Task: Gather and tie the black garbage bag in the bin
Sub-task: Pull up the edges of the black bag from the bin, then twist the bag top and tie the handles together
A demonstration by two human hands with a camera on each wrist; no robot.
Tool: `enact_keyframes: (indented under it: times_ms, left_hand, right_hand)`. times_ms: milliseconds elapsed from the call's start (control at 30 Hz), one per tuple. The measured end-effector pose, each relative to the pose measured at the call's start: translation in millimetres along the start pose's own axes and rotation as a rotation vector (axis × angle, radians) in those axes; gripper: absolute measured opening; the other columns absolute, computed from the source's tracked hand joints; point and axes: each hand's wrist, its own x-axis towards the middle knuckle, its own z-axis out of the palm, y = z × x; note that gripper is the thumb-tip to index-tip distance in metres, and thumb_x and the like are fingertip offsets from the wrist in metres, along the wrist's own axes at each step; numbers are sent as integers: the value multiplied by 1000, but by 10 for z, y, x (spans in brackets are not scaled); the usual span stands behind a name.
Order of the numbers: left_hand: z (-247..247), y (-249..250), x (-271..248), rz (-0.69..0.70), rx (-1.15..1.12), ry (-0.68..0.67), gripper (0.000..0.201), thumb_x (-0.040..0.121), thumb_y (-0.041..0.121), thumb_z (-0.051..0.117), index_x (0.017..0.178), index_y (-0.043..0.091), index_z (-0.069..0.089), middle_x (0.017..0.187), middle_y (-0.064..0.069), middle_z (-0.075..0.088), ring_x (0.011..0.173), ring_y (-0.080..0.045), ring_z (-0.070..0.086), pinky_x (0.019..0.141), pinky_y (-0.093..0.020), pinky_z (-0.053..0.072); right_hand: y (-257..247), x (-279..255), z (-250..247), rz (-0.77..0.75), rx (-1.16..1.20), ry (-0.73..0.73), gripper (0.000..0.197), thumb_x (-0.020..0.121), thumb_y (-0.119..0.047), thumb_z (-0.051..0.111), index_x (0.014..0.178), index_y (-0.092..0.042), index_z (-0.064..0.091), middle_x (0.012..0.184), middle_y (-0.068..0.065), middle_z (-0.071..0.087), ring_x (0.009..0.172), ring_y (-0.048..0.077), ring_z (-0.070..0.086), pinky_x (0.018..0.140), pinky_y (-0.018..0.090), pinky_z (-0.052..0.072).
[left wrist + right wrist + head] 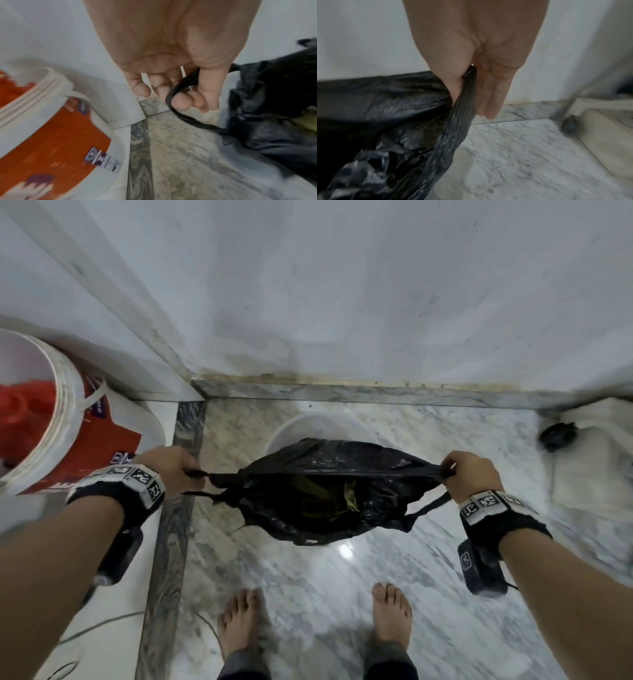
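Dim, flat indoor light — 1 small glare spot on the marble floor (346, 551) below the grips. Wrist views are motion-blurred; head view bends at the edges — corners smeared.

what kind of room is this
Probably a corner of a home, perhaps a utility or wash area: marble floor, plain white wall, a white bin lined with the black garbage bag, and a paint bucket.

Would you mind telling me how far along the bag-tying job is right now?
Done: the black garbage bag is pulled up above the white bin. In hand: the left hand and right hand each grip a handle strip, stretching the mouth wide. Left: the mouth is still open, waste visible inside; no knot yet.
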Motion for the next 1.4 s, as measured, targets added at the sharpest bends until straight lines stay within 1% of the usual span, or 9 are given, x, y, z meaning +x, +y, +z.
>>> enact_keyframes:
  times_ms: [100,200,367,467,600,800,1033,1233,1400]
  left_hand:
    - [-51,-124,-193,-76,-527,56,8,71,15,78,73,8,75,44,-2,63,43,-14,57,48,-20,45]
    - [-210,-170,-261,-144,-771,135,9,56,12,83,57,11,74,65,-17,67,63,-23,56,64,-30,44]
    - [-689,12,-389,-70,-888,54,28,75,6,66,51,16,73,49,-1,67,53,-21,62,57,-29,51]
    - [-882,331,-516,-33,-950,-5,19,82,6,59,65,3,66,44,-1,65,38,-9,61,38,-18,49]
    - [-1068,811,-613,81,-982,-36,17,75,11,60,62,7,70,52,-6,68,41,-12,60,49,-26,47]
    - [-1038,1681,-641,312,-993,-129,25,78,-1,48,76,5,72,69,-10,74,38,-15,58,30,-16,27]
    - [-678,1802,-479,362,-1300,-188,21,78,6,62,96,12,72,91,-14,72,38,-12,54,33,-15,26]
    - [-563,1749,-431,334,-1474,-266,18,76,13,68,94,17,68,76,-3,72,47,-12,62,34,-18,32]
    - [-654,1759,-375,396,-1470,-317,13,76,12,68,86,16,63,69,-3,69,51,-14,62,34,-21,39]
  right_hand:
    - [68,-118,-162,129,133,-117,18,73,-21,76,82,-7,72,69,16,70,61,30,62,58,34,52]
    - [9,-261,-378,165,391,-375,24,71,-21,81,83,-2,71,61,15,66,52,28,61,58,36,59]
    - [-152,-301,-869,143,458,-568,32,63,-34,85,72,-8,69,53,1,56,55,21,56,63,32,54]
    - [-266,-319,-1144,55,729,-548,23,72,-29,79,66,-13,63,67,5,57,75,26,57,88,43,54]
    - [-616,-403,-1515,-7,1105,-530,20,89,-20,56,72,-8,59,73,11,62,77,30,62,91,43,50]
    - [-1295,-492,-1403,-107,976,-602,24,89,-5,52,109,0,65,59,7,52,46,20,52,45,27,49]
    - [-1627,-434,-922,-205,872,-522,37,89,-12,54,120,-30,66,75,-2,66,59,16,57,50,29,50]
    - [-1730,-473,-865,-185,910,-593,41,89,-3,50,118,-30,63,88,-1,67,70,10,66,48,29,56]
    - [-1798,-340,-846,-208,955,-635,33,74,3,49,90,-18,69,74,0,63,78,16,58,68,33,53]
